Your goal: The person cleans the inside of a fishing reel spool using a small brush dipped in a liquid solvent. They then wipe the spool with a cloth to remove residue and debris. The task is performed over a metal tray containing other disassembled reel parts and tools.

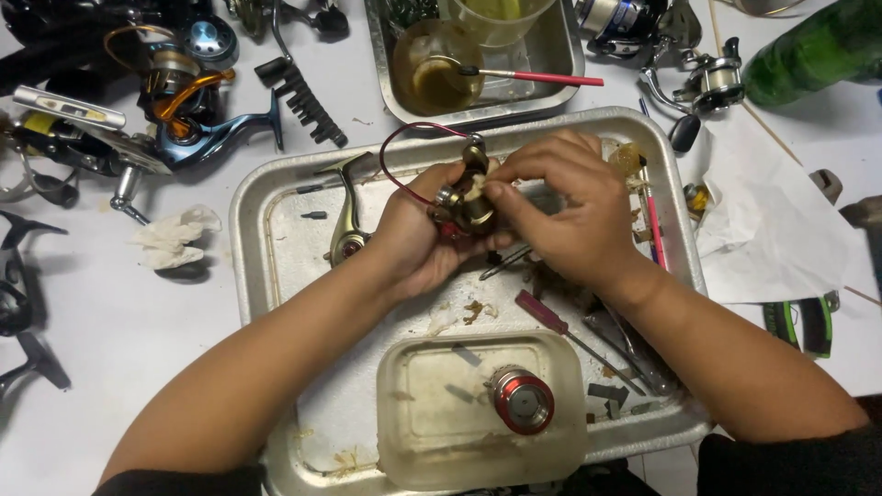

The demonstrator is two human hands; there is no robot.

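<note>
- Fishing reel body (462,204), gold-brown with a red wire bail, held above the metal tray (276,239), mid-frame.
- Left hand (413,241) cupped under the reel body, fingers wrapped around it.
- Right hand (565,216) over its right side, thumb and fingertips pinched on a pale bit at the reel's face.
- Detached reel frame (346,225) lies in the tray just left of the left hand.
- Red-handled screwdriver (551,320) and metal tools in the tray, under the right wrist.
- Clear plastic tub (423,413) on the tray's near edge, red spool (523,400) inside.
- Second steel tray (542,83) behind, with a jar and a brush.
- Blue-orange reel (188,115) and crumpled tissue (175,237) on the tabletop, left.
</note>
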